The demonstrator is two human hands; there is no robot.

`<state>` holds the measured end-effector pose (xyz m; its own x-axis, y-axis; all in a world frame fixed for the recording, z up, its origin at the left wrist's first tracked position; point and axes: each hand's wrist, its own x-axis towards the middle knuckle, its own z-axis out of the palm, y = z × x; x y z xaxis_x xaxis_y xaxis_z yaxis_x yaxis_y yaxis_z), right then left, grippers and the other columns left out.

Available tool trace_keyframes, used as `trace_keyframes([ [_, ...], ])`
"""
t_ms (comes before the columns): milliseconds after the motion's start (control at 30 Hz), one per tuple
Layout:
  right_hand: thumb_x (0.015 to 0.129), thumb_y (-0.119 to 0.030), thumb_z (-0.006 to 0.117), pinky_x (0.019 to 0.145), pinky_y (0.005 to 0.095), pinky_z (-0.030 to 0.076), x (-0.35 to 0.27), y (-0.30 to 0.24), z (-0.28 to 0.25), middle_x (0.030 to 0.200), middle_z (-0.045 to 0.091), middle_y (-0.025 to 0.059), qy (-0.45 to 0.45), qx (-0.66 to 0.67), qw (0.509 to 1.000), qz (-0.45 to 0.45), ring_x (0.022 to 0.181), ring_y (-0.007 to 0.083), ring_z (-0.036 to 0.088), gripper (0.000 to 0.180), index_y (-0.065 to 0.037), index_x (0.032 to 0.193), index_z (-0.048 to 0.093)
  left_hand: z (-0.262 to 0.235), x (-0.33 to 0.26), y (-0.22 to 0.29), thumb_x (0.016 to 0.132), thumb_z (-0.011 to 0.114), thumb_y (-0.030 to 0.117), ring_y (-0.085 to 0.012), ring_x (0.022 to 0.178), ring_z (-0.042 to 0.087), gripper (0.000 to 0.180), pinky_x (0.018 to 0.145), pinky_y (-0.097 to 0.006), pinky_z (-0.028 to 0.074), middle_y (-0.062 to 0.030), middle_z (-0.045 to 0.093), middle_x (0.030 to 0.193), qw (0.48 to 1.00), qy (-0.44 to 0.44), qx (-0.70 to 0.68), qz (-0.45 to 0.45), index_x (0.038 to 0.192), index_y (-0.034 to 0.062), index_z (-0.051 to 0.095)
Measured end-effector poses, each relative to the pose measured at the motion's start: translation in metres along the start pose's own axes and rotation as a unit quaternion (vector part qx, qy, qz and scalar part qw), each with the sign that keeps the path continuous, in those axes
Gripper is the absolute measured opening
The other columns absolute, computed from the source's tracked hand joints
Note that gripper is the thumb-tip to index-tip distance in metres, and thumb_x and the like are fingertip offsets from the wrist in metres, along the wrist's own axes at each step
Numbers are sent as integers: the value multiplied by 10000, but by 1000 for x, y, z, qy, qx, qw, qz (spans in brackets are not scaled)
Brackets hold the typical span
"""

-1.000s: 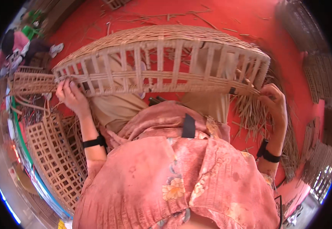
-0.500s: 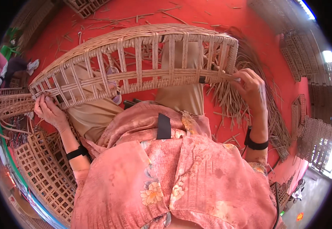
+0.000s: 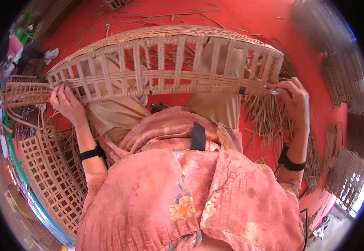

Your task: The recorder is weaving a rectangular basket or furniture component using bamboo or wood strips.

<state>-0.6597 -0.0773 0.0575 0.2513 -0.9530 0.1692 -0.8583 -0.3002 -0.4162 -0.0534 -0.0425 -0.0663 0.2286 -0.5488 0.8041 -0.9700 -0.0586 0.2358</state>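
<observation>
Stretching beyond and around both hands, a red floor (image 3: pixel 249 14) carried loose plant-like strips, thickest in the heap (image 3: pixel 263 113) just beside and below the right hand (image 3: pixel 290 89). Woven panels (image 3: pixel 336 75) stood well to the right of that hand, and another person (image 3: pixel 14 46) in pink sat well beyond the left hand (image 3: pixel 66 99).

Between the hands, above the knees, lay the long woven basket (image 3: pixel 161 75), its frame side toward the wearer. The left hand gripped its left end by the lower edge, thumb and fingers around the weave; the right hand pinched a thin strand (image 3: pixel 272 91) at the lower right corner. The basket was tan, bowed along its top, with a dense braided rim, flat paired uprights, and a band of strands running across them. A small black patch (image 3: pixel 242 90) marked the band near the right hand.

Just outside the left hand was a smaller woven piece (image 3: pixel 25 93), and beside the left forearm a curved open lattice (image 3: pixel 50 175) of square holes. The wearer's pink shirt (image 3: pixel 148 188) bore printed flowers; black straps (image 3: pixel 90 153) circled both forearms.
</observation>
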Motion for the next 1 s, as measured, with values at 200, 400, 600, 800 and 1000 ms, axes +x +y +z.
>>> trace_keyframes([
  [200, 915, -44, 631, 752, 293, 478, 44, 19, -19, 858, 603, 98, 133, -43, 990, -29, 803, 192, 607, 99, 5, 973, 694, 14, 2, 11, 990, 607, 190, -307, 1154, 515, 222, 1009, -438, 380, -120, 585, 1193, 1000, -9, -25, 1, 1131, 39, 689],
  [400, 933, -89, 643, 918, 335, 482, 62, -5, 2, 1084, 665, 95, 228, -156, 956, -97, 1017, 238, 633, 154, -25, 1061, 702, -17, -1, 0, 980, 619, 205, -313, 1148, 520, 217, 1007, -447, 384, -125, 577, 1193, 999, -5, 38, 5, 1099, 35, 684],
  [600, 792, -37, 737, 951, 438, 484, 15, -102, 56, 1064, 668, 146, 90, 45, 981, -167, 1060, 330, 621, 243, -7, 1031, 706, -19, -1, 54, 956, 652, 168, -300, 1138, 540, 211, 1000, -430, 403, -127, 579, 1203, 1000, -4, -7, 19, 1139, 64, 647],
  [800, 833, -219, 736, 916, 437, 432, 29, -134, 110, 1212, 602, 81, 65, -66, 966, -242, 1078, 304, 563, 325, -68, 1115, 681, -8, 10, 65, 926, 661, 185, -276, 1109, 557, 238, 1019, -437, 351, -70, 589, 1178, 995, -62, -10, 77, 1149, 102, 657],
  [1000, 872, -250, 715, 933, 423, 418, 53, -156, 109, 1213, 625, 90, 102, -60, 967, -224, 1112, 295, 573, 350, -60, 1160, 656, -8, 28, 61, 932, 654, 154, -268, 1073, 560, 234, 947, -430, 407, -67, 589, 1131, 997, -41, 10, 66, 1163, 124, 671],
])
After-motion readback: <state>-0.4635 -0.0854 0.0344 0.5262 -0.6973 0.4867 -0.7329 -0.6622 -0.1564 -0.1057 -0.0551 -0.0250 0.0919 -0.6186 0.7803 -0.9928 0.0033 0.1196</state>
